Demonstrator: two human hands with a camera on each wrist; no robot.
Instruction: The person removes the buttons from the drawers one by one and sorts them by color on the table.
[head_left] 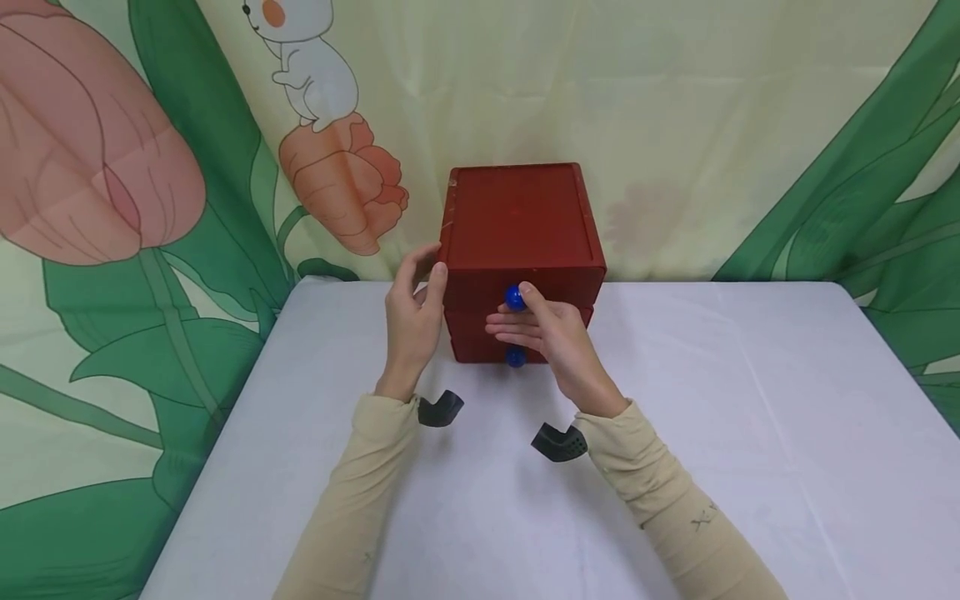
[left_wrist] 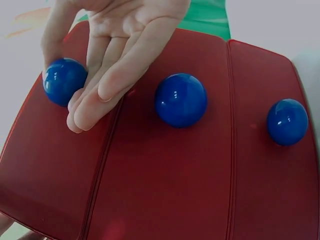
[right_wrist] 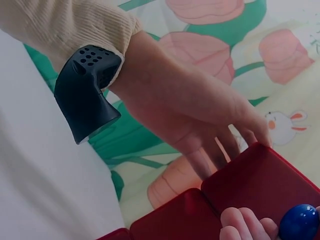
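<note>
A red box of three drawers (head_left: 517, 218) stands against the backdrop, a round blue knob on each drawer front. My right hand (head_left: 564, 340) pinches the top knob (head_left: 514, 297) between thumb and index finger, its other fingers stretched across the front. Below them a lower knob (head_left: 516, 356) shows. In the left wrist view the middle knob (left_wrist: 180, 100) and bottom knob (left_wrist: 287, 122) are uncovered. At the box's left side is my left hand (head_left: 417, 321), its fingertips touching the upper front corner and side wall, as the right wrist view also shows.
A white cloth covers the table (head_left: 675, 467). Right behind the box hangs a printed backdrop (head_left: 660, 167) with tulips, leaves and a rabbit on a carrot. A dark camera mount sits at each wrist, one by the left sleeve (head_left: 440, 409), one by the right (head_left: 559, 443).
</note>
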